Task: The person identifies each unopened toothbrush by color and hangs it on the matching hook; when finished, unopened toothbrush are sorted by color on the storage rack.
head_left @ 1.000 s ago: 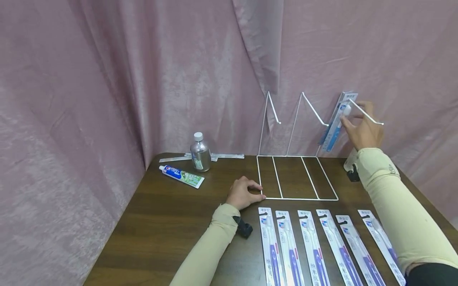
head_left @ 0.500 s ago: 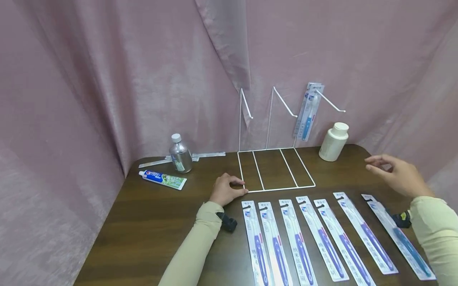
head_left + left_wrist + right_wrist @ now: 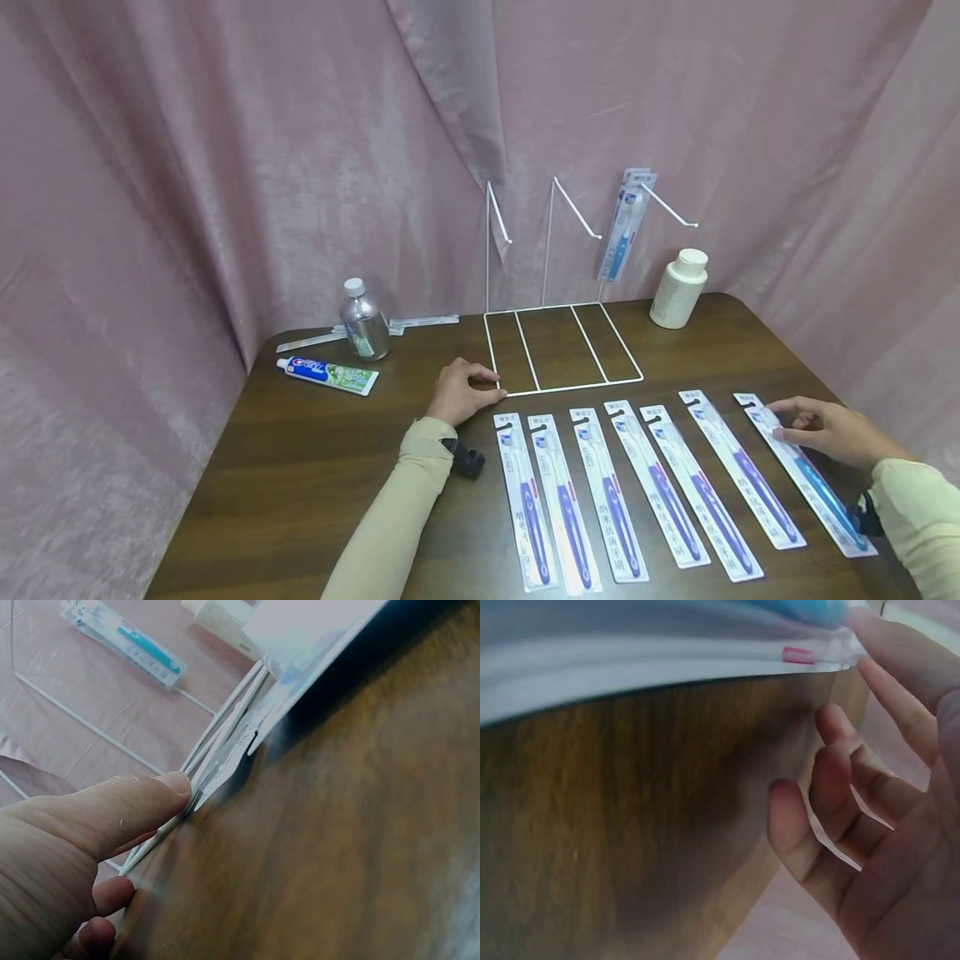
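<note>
My left hand holds the near left corner of the white wire display rack, thumb and fingers about the wire. In the left wrist view the thumb lies along that wire. On the right, my right hand pinches the upper part of a blue packaged toothbrush between thumb and index finger; its other fingers are loosely bent. The pack lies on the table. Several purple packaged toothbrushes lie in a row to its left. Blue packaged toothbrushes hang on the rack's right hook.
A white bottle stands right of the rack. At the left are a clear silvery bottle, a toothpaste tube and flat strips. The rack's left hook and middle hook are bare. A pink curtain hangs behind.
My right hand has left the packs hanging on the right hook and come down to the blue packaged toothbrush on the table. The left hand stays at the rack corner; the head view has shifted.
</note>
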